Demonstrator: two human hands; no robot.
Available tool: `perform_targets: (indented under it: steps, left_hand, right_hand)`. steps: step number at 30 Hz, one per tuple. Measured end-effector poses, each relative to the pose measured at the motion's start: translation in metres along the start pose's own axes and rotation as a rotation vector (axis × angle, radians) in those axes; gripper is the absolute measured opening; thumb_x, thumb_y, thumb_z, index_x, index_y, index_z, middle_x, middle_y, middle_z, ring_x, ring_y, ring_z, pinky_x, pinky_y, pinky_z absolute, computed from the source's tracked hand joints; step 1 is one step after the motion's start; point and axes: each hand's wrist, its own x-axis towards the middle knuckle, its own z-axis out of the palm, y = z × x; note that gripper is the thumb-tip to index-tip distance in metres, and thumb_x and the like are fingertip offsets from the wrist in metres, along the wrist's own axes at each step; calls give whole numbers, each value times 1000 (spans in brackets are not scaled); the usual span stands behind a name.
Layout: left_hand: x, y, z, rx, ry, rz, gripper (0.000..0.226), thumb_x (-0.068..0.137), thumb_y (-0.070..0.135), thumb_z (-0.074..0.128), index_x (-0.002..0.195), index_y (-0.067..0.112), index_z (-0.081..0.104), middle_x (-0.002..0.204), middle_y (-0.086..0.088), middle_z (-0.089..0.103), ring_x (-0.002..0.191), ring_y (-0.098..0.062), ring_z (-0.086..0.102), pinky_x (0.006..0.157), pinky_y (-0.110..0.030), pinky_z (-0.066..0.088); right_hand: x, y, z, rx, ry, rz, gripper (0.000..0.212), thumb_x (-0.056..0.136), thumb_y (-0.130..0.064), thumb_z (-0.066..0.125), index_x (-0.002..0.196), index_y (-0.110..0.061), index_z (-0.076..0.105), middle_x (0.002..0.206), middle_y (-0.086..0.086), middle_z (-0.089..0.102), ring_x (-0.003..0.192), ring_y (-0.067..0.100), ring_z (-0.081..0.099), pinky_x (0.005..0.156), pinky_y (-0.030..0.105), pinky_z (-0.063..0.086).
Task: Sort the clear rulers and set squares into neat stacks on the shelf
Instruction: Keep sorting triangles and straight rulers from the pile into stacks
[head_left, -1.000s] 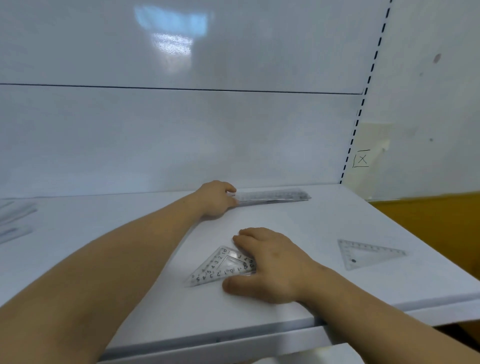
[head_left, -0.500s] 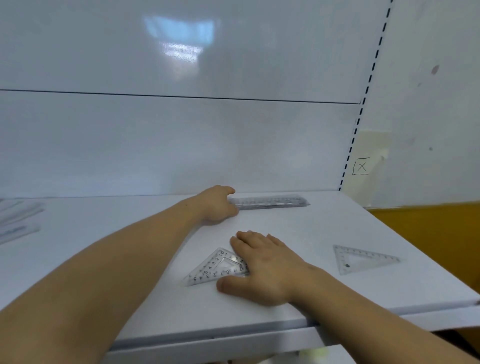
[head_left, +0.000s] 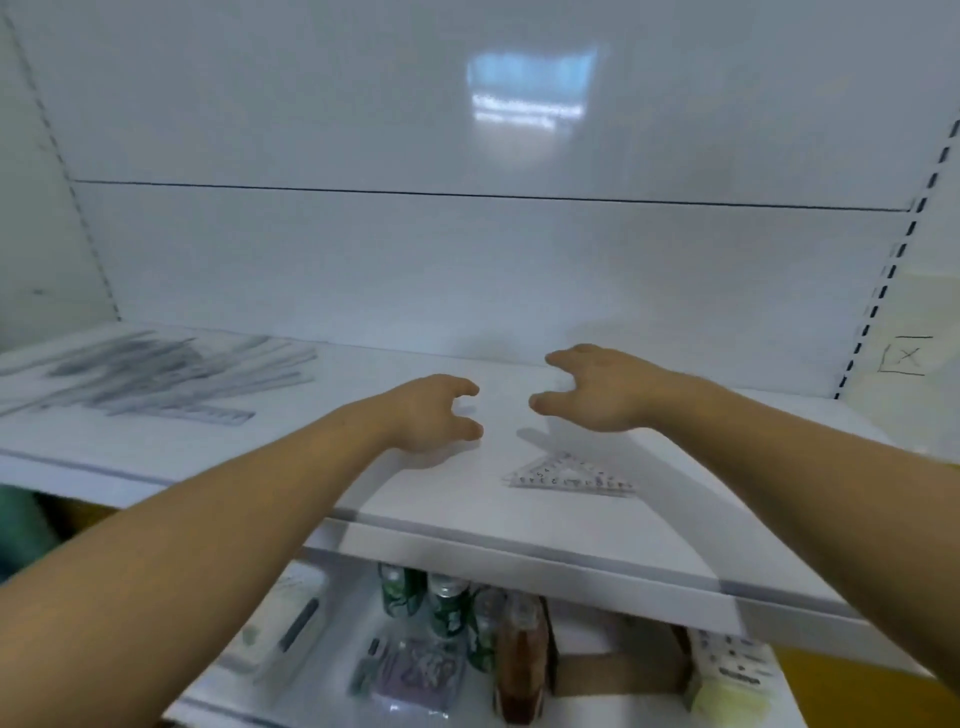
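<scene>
Above the shelf (head_left: 441, 493): two hands hovering.
Left hand (head_left: 426, 410) and right hand (head_left: 597, 389) are hanging loosely curled, empty; set square (head_left: 569, 473) is lying near the front edge.

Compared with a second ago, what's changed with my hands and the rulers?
The left hand came off the ruler stack at the back, and the right hand lifted off the set square; both now hover over the shelf, holding nothing. The set square stayed flat; the stack is no longer in view.
</scene>
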Motion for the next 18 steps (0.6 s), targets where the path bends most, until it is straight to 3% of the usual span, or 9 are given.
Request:
perform_targets:
  steps: [18]
  left_hand:
    - [-208,-314,-113,74,182,-420,58,90,49,53,141,24,41,150,2,36,133,-20,38,107,-33,31]
  right_hand:
    - [116,-338,43,-91,-25,-315,66,94,-53,43,149,-22,24,155,3,24,140,24,27,110,37,26]
